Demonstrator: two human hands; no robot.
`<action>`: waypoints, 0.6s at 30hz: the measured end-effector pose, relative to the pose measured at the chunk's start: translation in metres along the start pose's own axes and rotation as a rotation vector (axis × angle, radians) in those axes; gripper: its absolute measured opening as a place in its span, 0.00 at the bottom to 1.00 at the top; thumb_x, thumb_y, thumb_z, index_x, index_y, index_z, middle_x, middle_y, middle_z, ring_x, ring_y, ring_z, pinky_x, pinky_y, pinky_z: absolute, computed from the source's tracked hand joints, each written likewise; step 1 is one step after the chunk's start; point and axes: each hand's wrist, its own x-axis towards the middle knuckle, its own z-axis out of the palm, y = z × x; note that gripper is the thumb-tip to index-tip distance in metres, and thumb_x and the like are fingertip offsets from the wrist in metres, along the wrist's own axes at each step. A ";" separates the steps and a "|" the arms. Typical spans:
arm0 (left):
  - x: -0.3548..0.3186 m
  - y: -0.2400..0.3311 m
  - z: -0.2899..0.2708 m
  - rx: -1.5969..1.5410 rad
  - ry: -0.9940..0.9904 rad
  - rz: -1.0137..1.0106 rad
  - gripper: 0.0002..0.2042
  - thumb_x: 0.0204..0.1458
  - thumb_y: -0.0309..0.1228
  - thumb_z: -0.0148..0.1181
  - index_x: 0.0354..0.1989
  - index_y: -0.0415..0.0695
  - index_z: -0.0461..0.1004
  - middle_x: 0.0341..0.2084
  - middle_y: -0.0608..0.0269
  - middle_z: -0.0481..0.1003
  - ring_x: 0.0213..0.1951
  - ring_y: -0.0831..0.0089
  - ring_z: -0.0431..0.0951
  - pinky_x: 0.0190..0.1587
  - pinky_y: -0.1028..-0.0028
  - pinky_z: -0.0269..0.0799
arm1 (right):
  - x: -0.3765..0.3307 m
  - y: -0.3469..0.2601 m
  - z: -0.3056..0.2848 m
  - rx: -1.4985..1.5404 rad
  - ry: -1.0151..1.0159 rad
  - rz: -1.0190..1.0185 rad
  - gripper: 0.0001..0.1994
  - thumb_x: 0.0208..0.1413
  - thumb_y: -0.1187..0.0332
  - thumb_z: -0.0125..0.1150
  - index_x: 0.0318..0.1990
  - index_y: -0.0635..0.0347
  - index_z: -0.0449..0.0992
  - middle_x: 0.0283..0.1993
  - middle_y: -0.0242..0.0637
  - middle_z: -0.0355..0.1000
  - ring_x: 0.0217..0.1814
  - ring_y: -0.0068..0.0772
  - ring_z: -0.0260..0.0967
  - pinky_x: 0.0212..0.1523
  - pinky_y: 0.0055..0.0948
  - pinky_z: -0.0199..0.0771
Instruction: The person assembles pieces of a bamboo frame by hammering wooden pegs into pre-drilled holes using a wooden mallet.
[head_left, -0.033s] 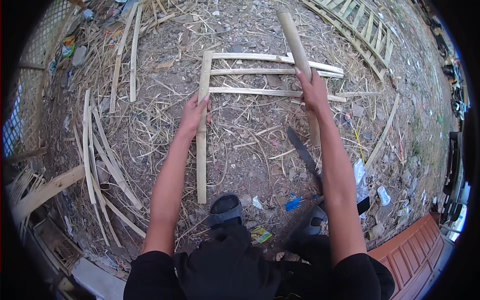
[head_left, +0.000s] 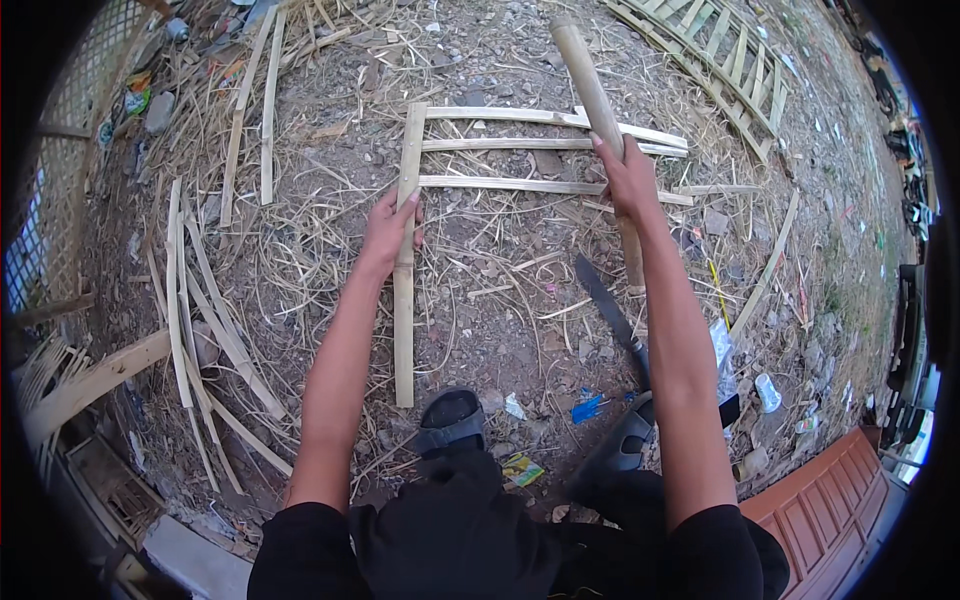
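My left hand (head_left: 385, 236) is closed around a flat bamboo upright (head_left: 404, 330), its thumb along the front. From the upper part of this upright, three thin bamboo slats (head_left: 515, 184) run to the right, roughly side by side. My right hand (head_left: 632, 187) grips a thick round bamboo stick (head_left: 580, 70) at its middle. The stick leans slightly, its top pointing away from me, and crosses over the slats near their right ends. Beside my right forearm, a machete (head_left: 604, 300) with a dark blade lies on the ground, its handle end partly hidden near my foot.
Loose bamboo strips (head_left: 230, 345) lie at the left, with more strips (head_left: 268, 120) farther off. A slatted bamboo panel (head_left: 735, 65) rests at the far right. Near right are a reddish-brown panel (head_left: 830, 500) and a clear plastic cup (head_left: 768, 392). Shavings litter the dirt.
The bamboo stick has tilted very slightly in my right hand, its lower end a little farther right. My left hand and the upright stay in place.
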 end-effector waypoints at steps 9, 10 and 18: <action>-0.002 -0.003 -0.002 -0.009 0.041 0.067 0.13 0.68 0.34 0.56 0.55 0.41 0.72 0.24 0.70 0.69 0.18 0.81 0.69 0.20 0.80 0.68 | 0.011 0.018 0.007 -0.224 -0.014 -0.081 0.34 0.62 0.38 0.55 0.47 0.69 0.74 0.38 0.65 0.77 0.46 0.68 0.76 0.48 0.55 0.73; -0.002 -0.003 -0.001 0.006 0.038 0.045 0.14 0.68 0.34 0.55 0.57 0.42 0.72 0.24 0.70 0.69 0.18 0.81 0.69 0.20 0.80 0.68 | 0.010 0.019 0.005 -0.218 -0.014 -0.055 0.34 0.62 0.38 0.55 0.48 0.69 0.74 0.38 0.65 0.77 0.46 0.68 0.76 0.48 0.54 0.73; 0.002 -0.008 0.006 0.050 0.075 0.072 0.12 0.69 0.34 0.53 0.55 0.42 0.72 0.24 0.70 0.69 0.18 0.81 0.69 0.19 0.79 0.67 | -0.002 0.013 -0.003 -0.289 0.032 -0.080 0.33 0.61 0.39 0.56 0.47 0.69 0.74 0.38 0.65 0.77 0.45 0.68 0.76 0.47 0.54 0.74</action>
